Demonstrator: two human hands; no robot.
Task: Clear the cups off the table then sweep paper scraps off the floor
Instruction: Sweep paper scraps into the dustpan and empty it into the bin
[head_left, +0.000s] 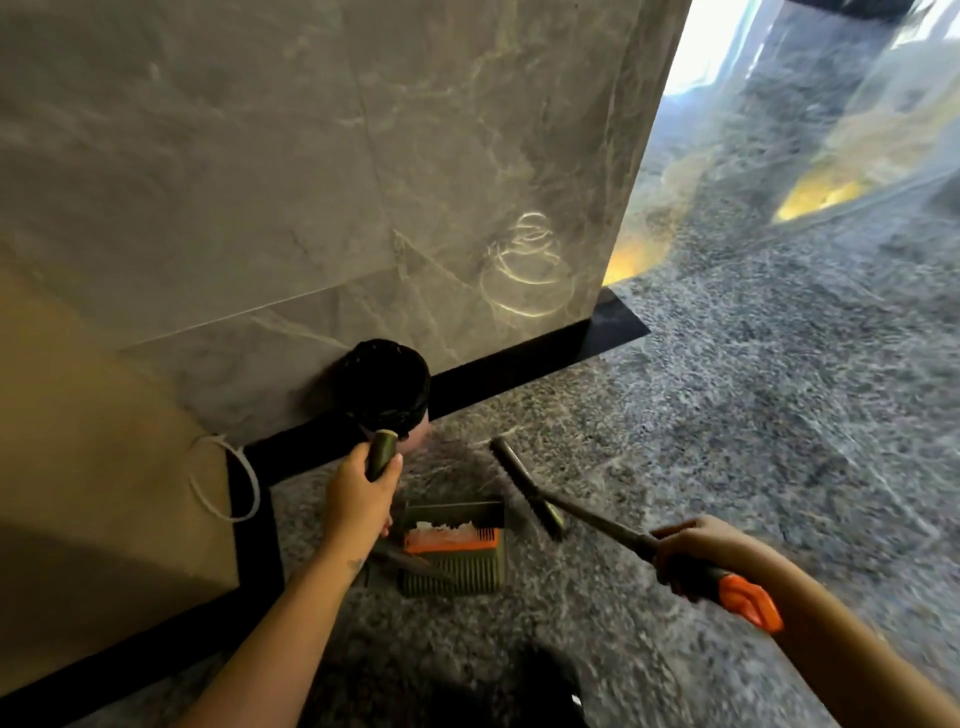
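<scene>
A green dustpan (453, 566) with an orange comb strip stands on the grey speckled floor, white paper scraps (451, 528) lying inside it. My left hand (361, 491) grips the upper end of the dustpan's green handle (382, 454). My right hand (698, 548) holds the broom handle (748, 597), which has an orange end. The broom's dark head (524, 486) hovers just right of the dustpan's mouth. No cups are in view.
A bin lined with a black bag (384, 387) sits against the grey marble wall (311, 182) just beyond the dustpan. A brown paper bag (93, 467) with white cord handles stands at the left. Speckled floor (753, 389) stretches to the right.
</scene>
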